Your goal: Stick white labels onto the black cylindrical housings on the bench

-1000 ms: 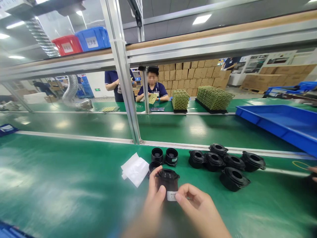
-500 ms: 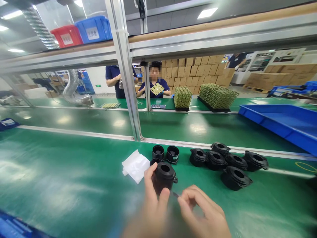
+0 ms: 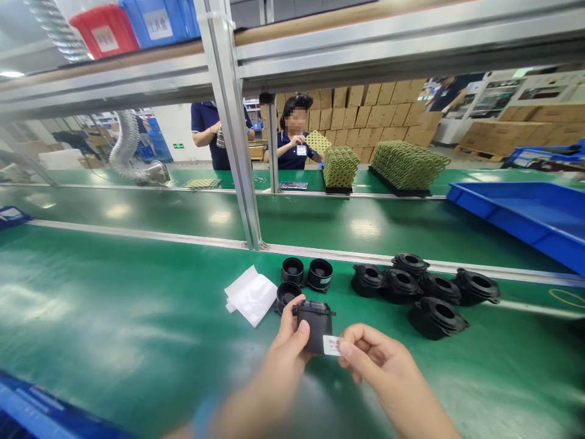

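My left hand (image 3: 289,349) grips a black plastic housing (image 3: 315,323), tilted so that its side wall faces me. Between thumb and fingers, my right hand (image 3: 372,353) pinches a small white printed label (image 3: 331,345). The label's free end lies against or just in front of the housing's side; I cannot tell whether it is stuck down. Just behind the left hand are three black round cups, one of them (image 3: 288,294) partly hidden by the held housing. A white paper sheet (image 3: 251,296) lies to their left.
Several similar black housings (image 3: 437,317) stand in a group at the right. A blue tray (image 3: 516,213) sits beyond them on the green belt. A metal post (image 3: 233,134) rises ahead, under a shelf. Co-workers (image 3: 295,131) are across the line, beside stacked yellow-green pieces (image 3: 406,166).
The housing has turned from showing its open top to showing its side. The label in my right hand has turned face-on and come up to that side.
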### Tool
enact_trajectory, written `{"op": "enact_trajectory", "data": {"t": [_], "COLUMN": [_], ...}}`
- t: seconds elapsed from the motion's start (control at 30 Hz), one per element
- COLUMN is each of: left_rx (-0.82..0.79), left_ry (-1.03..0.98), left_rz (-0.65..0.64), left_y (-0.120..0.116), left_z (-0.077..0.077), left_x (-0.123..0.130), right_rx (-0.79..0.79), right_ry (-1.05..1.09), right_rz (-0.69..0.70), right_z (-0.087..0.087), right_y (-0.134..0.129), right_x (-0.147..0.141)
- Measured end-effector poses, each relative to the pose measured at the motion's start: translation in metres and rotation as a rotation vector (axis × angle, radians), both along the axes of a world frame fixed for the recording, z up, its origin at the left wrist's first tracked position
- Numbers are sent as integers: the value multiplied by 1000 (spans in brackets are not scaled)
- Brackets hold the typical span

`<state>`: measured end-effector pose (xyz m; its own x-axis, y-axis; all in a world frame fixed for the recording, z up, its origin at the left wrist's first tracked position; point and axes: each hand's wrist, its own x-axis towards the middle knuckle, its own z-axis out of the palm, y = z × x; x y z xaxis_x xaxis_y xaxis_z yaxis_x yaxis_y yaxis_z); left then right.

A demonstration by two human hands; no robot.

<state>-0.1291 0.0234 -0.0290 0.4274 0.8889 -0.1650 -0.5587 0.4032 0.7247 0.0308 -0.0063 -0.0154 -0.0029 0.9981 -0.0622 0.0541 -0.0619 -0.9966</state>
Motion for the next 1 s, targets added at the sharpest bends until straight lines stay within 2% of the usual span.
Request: {"op": "enact_trajectory", "data": {"t": [0.17, 0.4, 0.7, 1.0], "left_rx": [-46, -64, -14, 23], "left_ry": [-14, -40, 13, 75], "left_rz": [-11, -5, -17, -47], "left_y": [-4, -5, -6, -5], "left_z": [1, -1, 0, -7], "left_x": [2, 5, 3, 0], "right_rx": [19, -13, -15, -40], "right_ry": [14, -23, -41, -38], "right_rz": [-54, -209, -171, -209], "right_z": [-11, 3, -6, 3], "right_y": [-1, -8, -6, -8], "right_x": [-5, -20, -15, -21]}}
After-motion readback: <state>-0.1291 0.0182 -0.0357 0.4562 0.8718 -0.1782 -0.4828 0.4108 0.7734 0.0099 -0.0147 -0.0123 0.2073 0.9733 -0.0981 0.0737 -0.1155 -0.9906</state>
